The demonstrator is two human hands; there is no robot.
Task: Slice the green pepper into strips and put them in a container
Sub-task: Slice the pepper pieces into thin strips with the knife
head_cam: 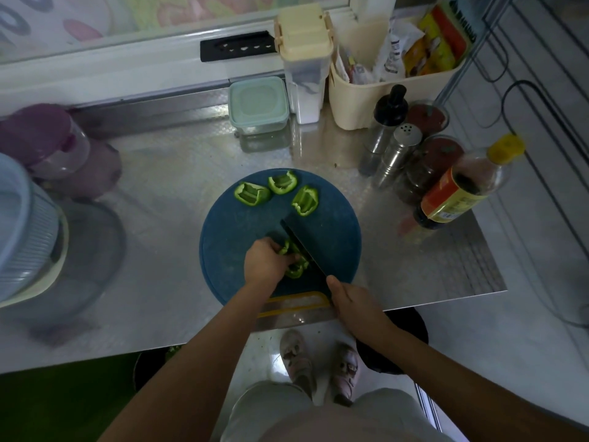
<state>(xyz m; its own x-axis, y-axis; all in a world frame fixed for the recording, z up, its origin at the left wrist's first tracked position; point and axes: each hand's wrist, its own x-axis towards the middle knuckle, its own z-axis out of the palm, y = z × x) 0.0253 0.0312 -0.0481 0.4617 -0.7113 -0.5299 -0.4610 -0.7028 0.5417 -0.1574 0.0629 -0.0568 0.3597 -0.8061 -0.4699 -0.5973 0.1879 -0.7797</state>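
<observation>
A: Where's the pepper?

B: One piece of green pepper (294, 270) lies on the round cutting board (338, 218), toward its near edge. The left hand (264, 263) holds it down, with its fingers (282, 250) curled over it. Three more pieces (283, 181) lie along the board's far edge.

A: And the knife?

B: The right hand (353, 301) grips the handle, which is hidden inside its grasp. The knife (304, 247) has a dark blade that slants from near right to far left, right against the held piece.

A: What does the next cut turn on?

B: The piece sits just left of the blade and seems to run along the same slant. I'd judge each stroke takes a strip off its right side. The left fingertips are very near the cutting edge — that's the risk.

A: Where would the strips go?

B: Maybe the lidded tub (258, 103) at the back edge of the bench (178, 173), well apart from the board. Its lid is on. The right hand is nearer, but it's busy with the knife.
</observation>
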